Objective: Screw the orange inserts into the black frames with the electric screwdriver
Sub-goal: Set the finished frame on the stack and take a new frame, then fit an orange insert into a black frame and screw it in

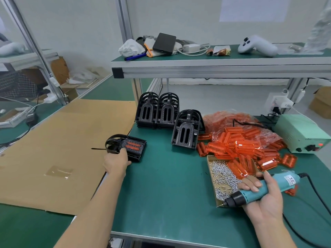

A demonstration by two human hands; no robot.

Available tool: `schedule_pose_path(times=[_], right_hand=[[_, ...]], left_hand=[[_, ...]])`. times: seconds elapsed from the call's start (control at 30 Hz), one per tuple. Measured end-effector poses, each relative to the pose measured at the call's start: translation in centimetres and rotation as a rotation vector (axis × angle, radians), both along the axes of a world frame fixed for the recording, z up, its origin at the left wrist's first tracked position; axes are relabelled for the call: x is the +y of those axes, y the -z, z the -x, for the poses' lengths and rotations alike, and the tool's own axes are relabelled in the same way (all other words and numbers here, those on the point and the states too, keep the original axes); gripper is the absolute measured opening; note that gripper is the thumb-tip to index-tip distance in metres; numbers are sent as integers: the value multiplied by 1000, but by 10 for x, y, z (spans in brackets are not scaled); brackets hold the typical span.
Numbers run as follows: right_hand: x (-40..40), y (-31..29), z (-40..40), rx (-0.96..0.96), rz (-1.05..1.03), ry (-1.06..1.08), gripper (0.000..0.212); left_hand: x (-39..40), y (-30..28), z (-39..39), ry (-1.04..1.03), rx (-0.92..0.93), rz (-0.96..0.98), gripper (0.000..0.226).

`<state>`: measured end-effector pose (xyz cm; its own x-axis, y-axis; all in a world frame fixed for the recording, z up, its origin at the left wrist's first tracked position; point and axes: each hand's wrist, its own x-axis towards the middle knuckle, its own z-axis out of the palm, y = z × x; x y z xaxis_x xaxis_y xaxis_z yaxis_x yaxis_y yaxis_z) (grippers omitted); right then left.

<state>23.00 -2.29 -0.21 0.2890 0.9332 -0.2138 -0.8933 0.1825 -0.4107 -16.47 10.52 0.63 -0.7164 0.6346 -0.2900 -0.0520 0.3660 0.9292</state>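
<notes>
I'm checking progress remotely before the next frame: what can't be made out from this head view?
- Screws in the assembled frame: too small; left hand covers its near edge.
- Screwdriver bit: tiny, blurred; a screw on it can't be told.
- Stacked black frames: count hidden by front ones.
- Orange inserts: far ones blurred under plastic bag.
- Right hand: palm hidden behind the screwdriver.

Black frames [157, 110], translucent orange inserts [238, 147], teal screwdriver [265, 188] with black nose, green bench mat [166, 194], brown cardboard [53, 149].

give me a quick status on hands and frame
Left hand holds black frame, orange insert fitted. Right hand grips electric screwdriver, off the work. Nothing in the way.
</notes>
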Motion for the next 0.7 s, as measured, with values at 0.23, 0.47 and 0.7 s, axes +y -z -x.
schedule_pose_path(times=[0.23,0.47,0.7], right_hand=[[1,1,-1,-10,6,2,30],[3,6,-2,-11,9,-9,30],[2,5,-4,27,25,-17,29]], left_hand=[[-18,-21,-44,52,508,-290,20],[22,-49,-146,723,1008,-376,16],[53,-52,-209,767,1172,-20,64]])
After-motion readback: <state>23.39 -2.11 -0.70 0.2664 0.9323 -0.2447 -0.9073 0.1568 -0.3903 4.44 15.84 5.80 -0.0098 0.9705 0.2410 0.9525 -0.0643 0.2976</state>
